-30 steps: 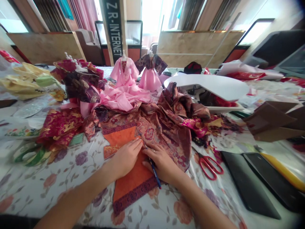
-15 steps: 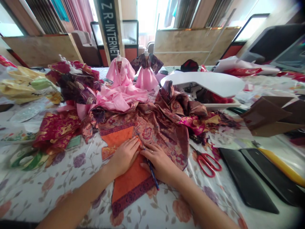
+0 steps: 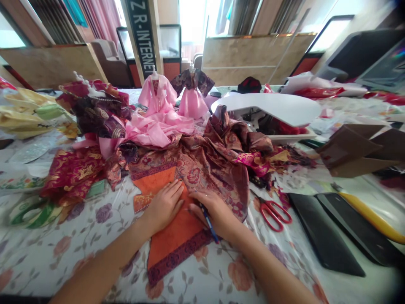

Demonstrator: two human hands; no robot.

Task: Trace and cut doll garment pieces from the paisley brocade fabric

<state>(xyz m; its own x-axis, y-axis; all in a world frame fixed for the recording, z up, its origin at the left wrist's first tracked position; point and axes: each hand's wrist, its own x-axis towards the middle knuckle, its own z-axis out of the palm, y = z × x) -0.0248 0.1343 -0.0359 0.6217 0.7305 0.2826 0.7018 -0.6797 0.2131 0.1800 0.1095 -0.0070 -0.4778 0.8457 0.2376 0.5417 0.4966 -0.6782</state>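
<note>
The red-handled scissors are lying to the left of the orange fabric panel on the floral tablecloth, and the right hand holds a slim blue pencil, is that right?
Not quite: the red-handled scissors lie to the right of the orange fabric panel, not the left, as the head view shows. The rest stands: they are on the floral tablecloth, and the right hand holds the slim blue pencil.
</note>
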